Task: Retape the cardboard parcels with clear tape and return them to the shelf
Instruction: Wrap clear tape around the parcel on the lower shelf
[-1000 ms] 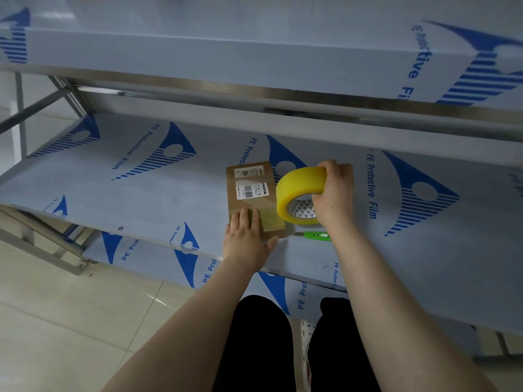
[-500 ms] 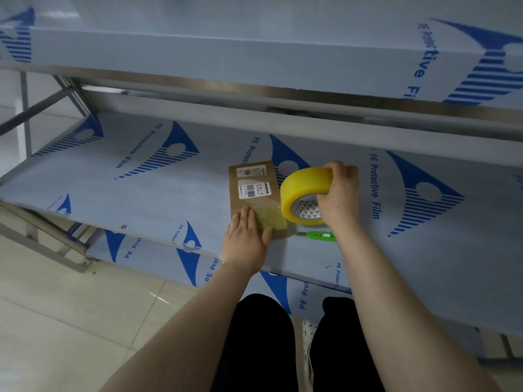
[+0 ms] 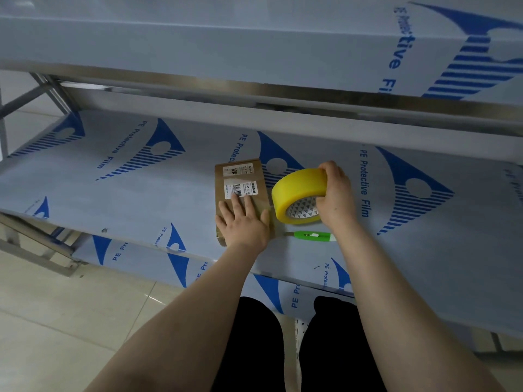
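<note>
Head view. We see a flat brown cardboard parcel (image 3: 240, 182) with white printed labels lying on the middle tier of a steel shelf (image 3: 135, 199) covered in blue-printed protective film. Our left hand (image 3: 244, 223) lies flat on the parcel's near end, fingers straight. Just right of the parcel, our right hand (image 3: 336, 195) grips a wide yellow roll of tape (image 3: 295, 190), held on edge beside the parcel's right side; whether they touch we cannot tell. A green utility knife (image 3: 311, 236) lies on the shelf to the near right of the parcel

"PE Protective Film" on shelf (image 3: 169, 199), "12" on parcel label (image 3: 237, 170)
</note>
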